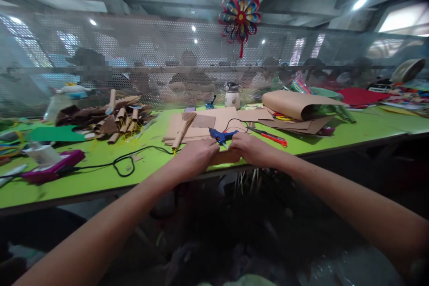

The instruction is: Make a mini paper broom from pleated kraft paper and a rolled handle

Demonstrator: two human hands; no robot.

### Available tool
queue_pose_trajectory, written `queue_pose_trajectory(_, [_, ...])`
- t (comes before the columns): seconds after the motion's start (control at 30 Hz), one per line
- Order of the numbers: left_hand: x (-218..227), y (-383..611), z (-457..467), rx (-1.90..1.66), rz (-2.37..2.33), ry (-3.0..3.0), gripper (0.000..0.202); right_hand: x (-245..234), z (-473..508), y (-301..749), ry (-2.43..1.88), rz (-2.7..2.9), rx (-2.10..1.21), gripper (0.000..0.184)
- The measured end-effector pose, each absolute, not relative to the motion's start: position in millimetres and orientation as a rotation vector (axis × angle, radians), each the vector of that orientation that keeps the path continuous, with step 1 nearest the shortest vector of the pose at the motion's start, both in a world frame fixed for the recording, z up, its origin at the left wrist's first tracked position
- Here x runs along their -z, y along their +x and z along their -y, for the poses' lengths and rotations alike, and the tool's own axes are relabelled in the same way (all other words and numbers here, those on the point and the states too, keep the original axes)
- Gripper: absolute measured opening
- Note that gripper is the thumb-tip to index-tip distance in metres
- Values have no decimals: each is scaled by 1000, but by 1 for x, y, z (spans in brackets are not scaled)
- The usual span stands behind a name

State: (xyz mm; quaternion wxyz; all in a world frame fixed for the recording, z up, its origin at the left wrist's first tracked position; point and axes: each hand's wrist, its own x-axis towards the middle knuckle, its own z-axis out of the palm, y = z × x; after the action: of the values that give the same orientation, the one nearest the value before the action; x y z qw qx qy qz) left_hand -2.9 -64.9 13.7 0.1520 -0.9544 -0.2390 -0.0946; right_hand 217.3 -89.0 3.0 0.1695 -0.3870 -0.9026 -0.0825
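Observation:
Both my hands rest at the near edge of a green table [100,165]. My left hand [196,154] and my right hand [251,148] are closed, fingers curled down onto a piece of brown paper [225,157] that lies between them. A blue glue gun [221,136] lies just behind my fingers, its black cord looping back. A folded brown paper fan on a stick [183,129] lies to the left of the gun, on a stack of brown sheets [208,126].
Red-handled scissors [272,136] lie right of my hands. A rolled brown sheet [298,105] sits at the right, a heap of paper fans [110,118] at the left, a pink device [55,166] with a black cable [124,161] near left. Mesh screen behind, people beyond it.

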Motion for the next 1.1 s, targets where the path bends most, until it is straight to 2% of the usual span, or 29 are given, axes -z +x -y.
queue_pose_trajectory(0.1, [-40,-9,69,397,704,-2873,19,-26,95,219,-1030,2494,101,18])
queue_pose_trajectory(0.17, [-51,-10,67,405,807,-2968,19,-35,95,220,-1004,2457,-116,16])
queue_pose_trajectory(0.3, [-38,-8,51,241,950,-3157,19,-21,79,219,-1041,2496,-400,15])
queue_pose_trajectory(0.53, [19,-7,26,319,1026,-3183,25,28,52,215,-1044,2511,-332,17])
queue_pose_trajectory(0.87, [28,-2,32,510,992,-3108,20,30,56,212,-1037,2486,-329,13])
queue_pose_trajectory(1.1, [41,-12,44,735,851,-3041,22,23,57,212,-1044,2504,-476,17])
